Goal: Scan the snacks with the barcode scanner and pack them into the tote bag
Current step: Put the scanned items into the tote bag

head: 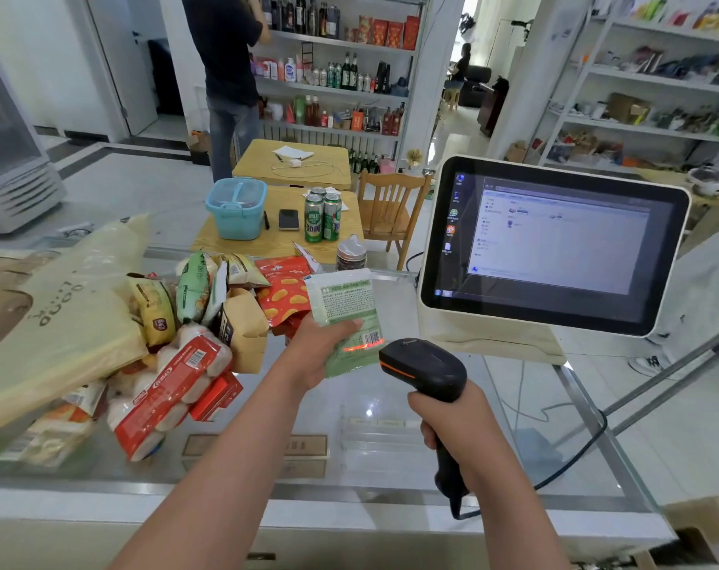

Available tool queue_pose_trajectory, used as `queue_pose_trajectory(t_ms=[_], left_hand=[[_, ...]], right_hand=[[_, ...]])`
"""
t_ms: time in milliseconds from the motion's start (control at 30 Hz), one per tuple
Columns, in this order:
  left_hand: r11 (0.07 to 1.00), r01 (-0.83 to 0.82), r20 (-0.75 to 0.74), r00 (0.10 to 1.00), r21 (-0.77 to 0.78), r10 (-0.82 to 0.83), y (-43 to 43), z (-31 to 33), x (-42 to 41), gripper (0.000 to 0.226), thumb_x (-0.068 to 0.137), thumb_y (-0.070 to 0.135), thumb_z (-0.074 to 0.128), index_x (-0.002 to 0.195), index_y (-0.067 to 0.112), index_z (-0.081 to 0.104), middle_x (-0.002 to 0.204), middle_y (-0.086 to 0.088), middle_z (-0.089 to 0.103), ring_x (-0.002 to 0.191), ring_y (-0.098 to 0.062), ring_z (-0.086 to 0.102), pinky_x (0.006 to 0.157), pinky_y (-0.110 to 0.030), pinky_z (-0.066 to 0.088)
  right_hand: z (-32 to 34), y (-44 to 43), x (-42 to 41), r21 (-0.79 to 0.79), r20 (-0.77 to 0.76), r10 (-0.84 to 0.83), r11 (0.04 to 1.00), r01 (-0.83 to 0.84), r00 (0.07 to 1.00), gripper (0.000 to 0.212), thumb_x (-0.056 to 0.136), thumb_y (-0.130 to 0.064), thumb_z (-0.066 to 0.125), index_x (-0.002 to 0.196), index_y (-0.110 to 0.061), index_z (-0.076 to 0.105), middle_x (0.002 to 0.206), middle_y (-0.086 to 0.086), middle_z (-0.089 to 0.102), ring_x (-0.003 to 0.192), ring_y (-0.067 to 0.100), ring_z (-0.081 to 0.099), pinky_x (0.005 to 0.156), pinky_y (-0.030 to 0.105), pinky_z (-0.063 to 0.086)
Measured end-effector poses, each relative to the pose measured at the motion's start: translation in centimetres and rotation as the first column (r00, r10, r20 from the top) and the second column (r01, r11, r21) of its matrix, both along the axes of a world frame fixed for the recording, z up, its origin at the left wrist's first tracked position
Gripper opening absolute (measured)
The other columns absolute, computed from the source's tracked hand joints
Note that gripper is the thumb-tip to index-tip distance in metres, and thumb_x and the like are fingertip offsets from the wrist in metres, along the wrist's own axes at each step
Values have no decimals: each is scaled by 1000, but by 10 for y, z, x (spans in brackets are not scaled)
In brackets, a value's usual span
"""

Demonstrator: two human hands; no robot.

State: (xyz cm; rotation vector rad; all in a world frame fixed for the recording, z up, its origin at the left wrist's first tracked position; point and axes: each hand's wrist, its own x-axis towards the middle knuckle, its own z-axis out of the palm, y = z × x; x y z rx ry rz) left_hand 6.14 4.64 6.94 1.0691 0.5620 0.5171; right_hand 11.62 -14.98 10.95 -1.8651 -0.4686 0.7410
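Observation:
My left hand [314, 349] holds a pale green snack packet [345, 310] upright over the glass counter, its printed back facing me. My right hand [458, 421] grips the handle of a black barcode scanner [425, 370], whose head points at the packet from the right. An orange-red scan line glows across the packet's barcode near its lower edge. A pile of snack packs [209, 318] lies to the left of my left hand. The beige tote bag [57, 322] lies on its side at the far left, partly over the pile.
A white touchscreen terminal [551, 244] stands at the right of the glass counter [370, 421]. The scanner's cable trails off to the right. Beyond the counter are wooden tables with beer cans [322, 218], a blue box, a chair, stocked shelves and a standing person.

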Motion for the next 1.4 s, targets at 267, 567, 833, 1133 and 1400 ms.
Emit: queue_pose_trajectory(t_ms=[267,567,833,1133,1400], left_hand=[[1000,-2,-6,1000,19,3,0,0,-2,34,89,-1,62,113,22,61,114,-5,69,98,-21,69,72,-34,58],[1000,-6,4,1000,6,6,1,-5,-6,36,88,-1,63,117,19,61,117,-8,68,102,-25,68,82,-41,57],[998,-51,-9,999,33,52,0,-7,-25,33,89,-5,58,115,16,61,108,-6,72,95,-21,71,78,-37,58],[968,-235,-112,963,92,244,-8,-11,-72,33,88,-5,60,116,14,60,113,-5,69,92,-14,70,72,-28,58],[920,-372,-205,897,125,391,-13,-11,-110,39,88,-1,62,125,9,60,117,-8,68,103,-23,68,84,-36,57]], right_hand=[[0,-1,-1,-1,20,-1,1000,1,1000,16,78,-3,58,92,-9,61,50,9,48,47,18,44,52,27,40],[-2,-2,-2,-15,30,18,1000,-17,999,18,79,-5,59,95,-13,61,50,6,51,46,14,46,51,26,42],[-21,12,0,3,-45,68,998,-68,997,20,81,-11,67,99,-17,60,78,7,66,66,17,62,63,28,54],[-91,44,-1,-191,143,228,961,-199,963,26,79,-14,70,102,-15,60,94,1,63,76,9,57,58,20,39],[-126,63,-13,-237,268,190,963,-127,945,28,75,-10,70,101,-7,61,104,16,59,71,19,54,54,19,36]])
